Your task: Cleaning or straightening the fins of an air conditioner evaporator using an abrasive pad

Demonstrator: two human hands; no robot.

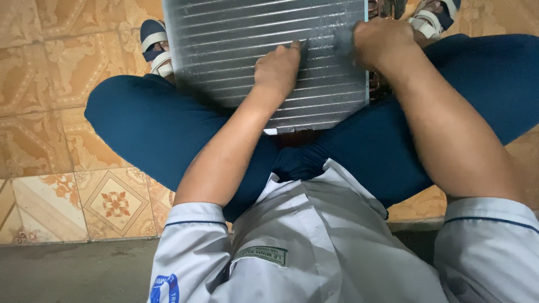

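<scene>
A silver finned metal coil panel [236, 45] lies flat between my knees, its thin fins running in rows. My left hand [276, 70] rests on the middle of the panel, index finger stretched out and pressing on the fins. My right hand [380, 40] is curled at the panel's right edge, gripping it near the copper tube ends [373, 84]. Whether a small tool sits in either hand cannot be made out.
I squat in dark blue trousers [151, 129] and a light grey shirt [314, 247], with sandalled feet [154, 47] on either side of the panel. Orange patterned floor tiles [62, 112] surround me; a grey concrete step [73, 272] runs along the bottom.
</scene>
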